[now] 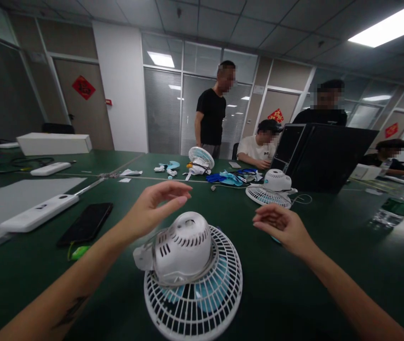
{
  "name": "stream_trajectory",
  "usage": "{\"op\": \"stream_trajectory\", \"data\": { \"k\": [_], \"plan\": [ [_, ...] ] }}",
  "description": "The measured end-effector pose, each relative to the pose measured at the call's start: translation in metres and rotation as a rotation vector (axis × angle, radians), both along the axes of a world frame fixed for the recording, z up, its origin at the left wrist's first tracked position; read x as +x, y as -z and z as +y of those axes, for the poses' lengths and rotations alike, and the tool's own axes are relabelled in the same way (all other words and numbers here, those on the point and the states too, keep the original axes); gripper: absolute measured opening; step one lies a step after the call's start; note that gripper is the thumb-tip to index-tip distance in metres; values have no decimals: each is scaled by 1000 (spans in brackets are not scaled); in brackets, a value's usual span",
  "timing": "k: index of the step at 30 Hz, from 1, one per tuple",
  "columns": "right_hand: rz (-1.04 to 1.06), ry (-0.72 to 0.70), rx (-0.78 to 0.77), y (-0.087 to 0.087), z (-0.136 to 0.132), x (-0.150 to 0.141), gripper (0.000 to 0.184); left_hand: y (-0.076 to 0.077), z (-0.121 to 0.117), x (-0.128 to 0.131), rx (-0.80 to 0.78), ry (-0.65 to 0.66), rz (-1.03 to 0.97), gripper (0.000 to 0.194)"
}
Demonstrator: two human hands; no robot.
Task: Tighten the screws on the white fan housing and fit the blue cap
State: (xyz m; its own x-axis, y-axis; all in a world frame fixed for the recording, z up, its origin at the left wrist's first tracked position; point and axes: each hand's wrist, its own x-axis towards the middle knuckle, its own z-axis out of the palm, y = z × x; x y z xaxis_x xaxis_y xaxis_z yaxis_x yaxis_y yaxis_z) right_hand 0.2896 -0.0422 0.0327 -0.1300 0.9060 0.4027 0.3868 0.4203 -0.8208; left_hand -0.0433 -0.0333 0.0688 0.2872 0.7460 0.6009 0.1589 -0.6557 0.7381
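White plastic leads the action: our nearest fan (188, 251) lies face down on the green table (123, 293), right in front of us, motor housing up. Inside its wire cage (240, 284) we spot pale blue blades (213, 290). Our left hand (157, 203) hovers released just over the housing's far side, fingers loosely curved; our right hand (280, 222) hangs free too, fingers curling, well to the right of that fan. Over to the containers: one long white box (54, 144) sits far left (what it holds, we cannot tell), and one clear bottle (396, 208) with a green band is at right, its contents too blurred for us to read. Now we count: three fans altogether, with the second fan (277, 182) beyond our right hand and the third fan (202, 161) farther back, one dark phone (86, 222), one big black case (333, 156).
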Motion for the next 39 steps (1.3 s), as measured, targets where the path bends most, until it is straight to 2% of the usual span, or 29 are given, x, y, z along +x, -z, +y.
{"op": "stream_trajectory", "data": {
  "k": [3,6,10,14,16,18,22,24,27,32,39],
  "plan": [
    [169,-263,91,-37,-1,-57,29,-22,-21,17,302,-55,165,20],
    [335,-477,125,-58,-2,-102,28,-29,-31,26,496,-15,261,16],
    [504,-582,60,-64,3,-130,34,-35,-30,20,561,-101,314,17],
    [589,-639,-204,-56,13,-130,42,-43,-28,12,542,-84,371,12],
    [562,-626,-321,-48,17,-123,40,-42,-28,9,491,-43,379,12],
    [468,-566,-365,-37,20,-113,39,-35,-27,5,404,-11,350,14],
    [312,-282,-397,-3,31,-83,48,-8,-24,-6,180,-32,226,16],
    [326,-153,-406,13,39,-68,51,7,-22,-8,94,-63,148,14],
    [363,-49,-410,28,49,-53,56,23,-20,-9,28,-74,19,10],
    [386,-6,-439,30,51,-53,58,32,-17,-10,36,-22,-4,6],
    [319,-78,-428,31,43,-61,58,31,-17,-12,113,-2,34,10]
  ]
}}
